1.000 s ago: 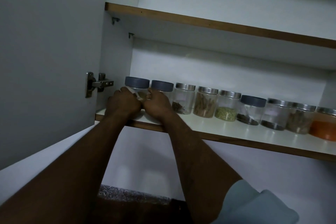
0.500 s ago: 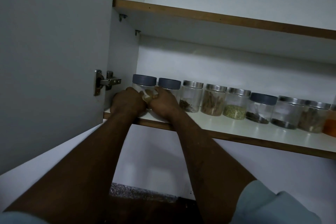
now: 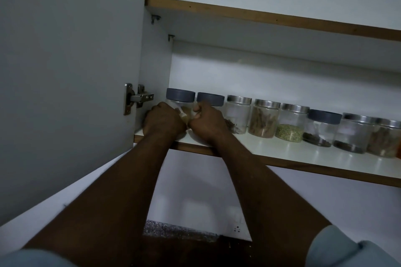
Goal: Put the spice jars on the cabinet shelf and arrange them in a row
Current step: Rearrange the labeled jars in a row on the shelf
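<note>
Eight spice jars stand in one row on the cabinet shelf. Three have blue lids and five have silver lids. The left hand curls round the first blue-lid jar. The right hand curls round the second blue-lid jar just beside it.

The left hand holds the first jar on the shelf. The right hand holds the second jar just beside it. The other jars stand in a row to the right.
</note>
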### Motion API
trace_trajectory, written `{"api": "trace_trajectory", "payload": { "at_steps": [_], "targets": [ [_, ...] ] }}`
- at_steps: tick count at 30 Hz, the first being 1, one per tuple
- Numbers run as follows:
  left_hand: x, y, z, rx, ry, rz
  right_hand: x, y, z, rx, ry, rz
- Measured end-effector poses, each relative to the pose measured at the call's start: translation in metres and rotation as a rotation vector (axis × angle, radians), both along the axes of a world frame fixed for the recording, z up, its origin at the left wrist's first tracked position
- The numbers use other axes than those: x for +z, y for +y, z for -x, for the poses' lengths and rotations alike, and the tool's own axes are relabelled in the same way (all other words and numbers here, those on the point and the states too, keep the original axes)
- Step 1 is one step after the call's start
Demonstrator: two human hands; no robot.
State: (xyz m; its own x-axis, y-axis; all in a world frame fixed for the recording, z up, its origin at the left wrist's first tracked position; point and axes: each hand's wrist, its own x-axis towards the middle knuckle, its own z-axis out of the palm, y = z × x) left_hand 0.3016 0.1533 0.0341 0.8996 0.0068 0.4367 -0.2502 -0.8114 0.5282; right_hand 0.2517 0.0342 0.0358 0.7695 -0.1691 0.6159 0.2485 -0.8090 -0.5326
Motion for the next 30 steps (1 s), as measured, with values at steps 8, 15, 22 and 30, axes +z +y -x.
{"api": "trace_trajectory", "payload": {
  "at_steps": [8,15,22,30],
  "targets": [
    [0.003,0.002,0.000,-0.073,0.042,-0.065,0.002,0.007,0.002,-0.036,0.007,0.105],
    [0.006,0.001,-0.002,-0.092,-0.001,0.123,0.002,0.005,-0.003,-0.055,0.014,0.238],
    [0.014,0.004,-0.008,-0.137,0.074,0.251,-0.001,0.000,-0.007,-0.068,-0.040,0.175],
    [0.009,0.001,-0.016,-0.169,0.014,0.292,-0.002,-0.006,-0.012,-0.035,-0.005,0.149]
  ]
}}
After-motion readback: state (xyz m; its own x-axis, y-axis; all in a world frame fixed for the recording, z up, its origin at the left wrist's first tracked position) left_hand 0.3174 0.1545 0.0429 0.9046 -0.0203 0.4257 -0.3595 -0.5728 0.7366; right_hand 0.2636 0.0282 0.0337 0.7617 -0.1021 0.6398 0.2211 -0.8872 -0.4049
